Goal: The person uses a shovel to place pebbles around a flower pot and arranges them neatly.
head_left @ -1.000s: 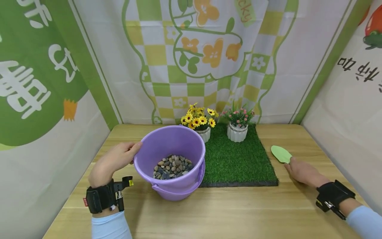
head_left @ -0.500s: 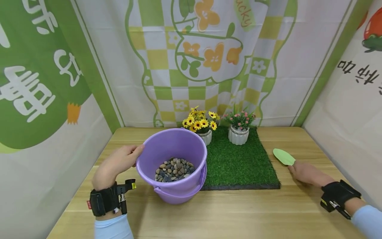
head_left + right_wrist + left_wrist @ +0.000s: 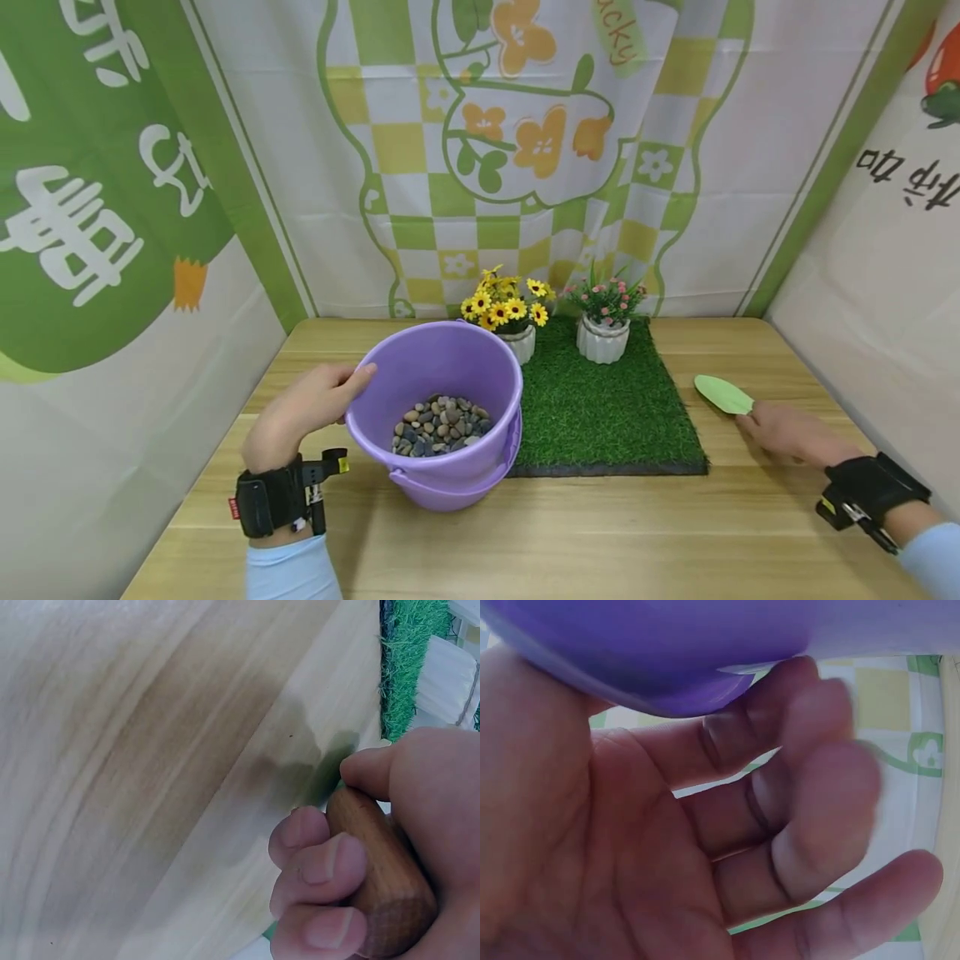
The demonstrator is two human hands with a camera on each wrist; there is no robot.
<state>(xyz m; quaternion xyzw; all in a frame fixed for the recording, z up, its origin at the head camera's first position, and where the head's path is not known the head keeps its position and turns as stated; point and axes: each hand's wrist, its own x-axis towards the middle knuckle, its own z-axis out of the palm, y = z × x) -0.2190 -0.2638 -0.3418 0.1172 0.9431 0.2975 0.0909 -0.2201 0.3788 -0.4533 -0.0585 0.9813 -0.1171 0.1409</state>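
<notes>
A purple bucket (image 3: pixel 442 492) stands left of centre on the table, with several smooth pebbles (image 3: pixel 442 423) at its bottom. My left hand (image 3: pixel 311 404) holds the bucket's left rim, thumb on top. In the left wrist view, its fingers (image 3: pixel 742 731) curl under the rim and the forefinger touches the wall. Far to the right, my right hand (image 3: pixel 798 435) grips a garden trowel (image 3: pixel 723 395) with a light green blade. The right wrist view shows fingers wrapped around its wooden handle (image 3: pixel 382 877); most of the blade is hidden there by the hand.
A square of artificial grass (image 3: pixel 607 417) lies between bucket and trowel. On its back part stand a white pot of yellow flowers (image 3: pixel 506 308) and a white pot of pink flowers (image 3: pixel 603 337). Printed curtains (image 3: pixel 420 167) enclose the wooden table (image 3: pixel 570 542) at back and sides.
My right hand has shifted slightly to the right with the trowel. The left hand stays on the bucket's rim, its thumb a little further over it. The head view has shifted slightly.
</notes>
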